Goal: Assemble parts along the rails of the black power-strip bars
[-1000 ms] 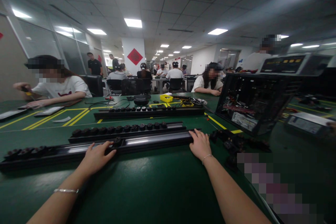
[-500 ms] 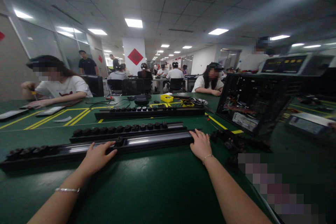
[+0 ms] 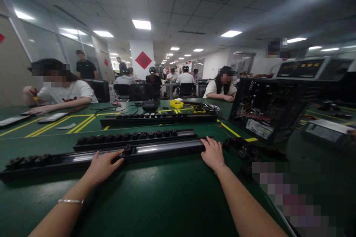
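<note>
A long black track (image 3: 167, 150) with a glossy strip along its top lies across the bench in front of me. On it sits a small black block (image 3: 128, 149), shaped like a plug-in socket. My left hand (image 3: 104, 164) rests over the track with its fingers apart, the fingertips against the block's left side and the thumb stretched along the near edge. At the track's right end, my right hand (image 3: 213, 153) holds on with bent fingers over the top. More black blocks (image 3: 27, 161) stand at the track's left end.
Behind lies a second track (image 3: 186, 132) with a row of blocks, then a third (image 3: 167, 119). An open computer case (image 3: 261, 111) stands right, near dark loose parts (image 3: 244, 150). A yellow tray (image 3: 176, 104) sits farther back. A co-worker (image 3: 66, 89) sits at left.
The small block has slid slightly right along the track, with my left fingertips following. My right hand stays put. A standing person in the background has shifted left.
</note>
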`<state>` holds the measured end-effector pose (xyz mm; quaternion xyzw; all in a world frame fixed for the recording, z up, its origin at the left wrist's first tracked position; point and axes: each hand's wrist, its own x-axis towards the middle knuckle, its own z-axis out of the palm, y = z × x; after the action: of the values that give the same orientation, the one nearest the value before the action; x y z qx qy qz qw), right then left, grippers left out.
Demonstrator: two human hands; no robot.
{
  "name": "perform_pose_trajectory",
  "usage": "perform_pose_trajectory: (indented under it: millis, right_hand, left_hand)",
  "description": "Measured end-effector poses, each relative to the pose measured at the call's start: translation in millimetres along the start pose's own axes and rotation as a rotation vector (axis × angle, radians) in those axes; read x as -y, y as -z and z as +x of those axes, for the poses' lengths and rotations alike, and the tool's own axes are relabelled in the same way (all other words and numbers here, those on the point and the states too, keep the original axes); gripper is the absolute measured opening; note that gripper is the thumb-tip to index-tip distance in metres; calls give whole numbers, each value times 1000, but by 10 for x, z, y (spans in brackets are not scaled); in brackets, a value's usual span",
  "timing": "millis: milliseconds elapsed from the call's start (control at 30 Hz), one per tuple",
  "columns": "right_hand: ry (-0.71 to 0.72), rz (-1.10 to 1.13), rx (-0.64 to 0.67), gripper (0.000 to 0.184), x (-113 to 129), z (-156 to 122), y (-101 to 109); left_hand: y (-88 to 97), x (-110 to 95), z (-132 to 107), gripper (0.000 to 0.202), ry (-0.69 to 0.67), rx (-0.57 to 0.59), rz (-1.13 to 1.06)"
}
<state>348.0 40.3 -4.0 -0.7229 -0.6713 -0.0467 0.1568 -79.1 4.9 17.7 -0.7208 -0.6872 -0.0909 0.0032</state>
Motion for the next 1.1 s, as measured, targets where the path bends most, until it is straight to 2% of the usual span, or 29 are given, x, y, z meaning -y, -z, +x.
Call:
perform_pose_trajectory:
  millis: [233,600,1100]
  right_hand:
    - [3,6,-10,57,-10,-1,-1]
    - [23,-2,-66,57,-29,2,-60]
    - [8,0,-18,57,-23,14,-33]
  left_hand:
    - [-13,21,4,54,-7,-2,-16]
    - [-71,-112,-4,54,-86,-53,-5]
    - [-51,-104,3,53,-78,-36,-23]
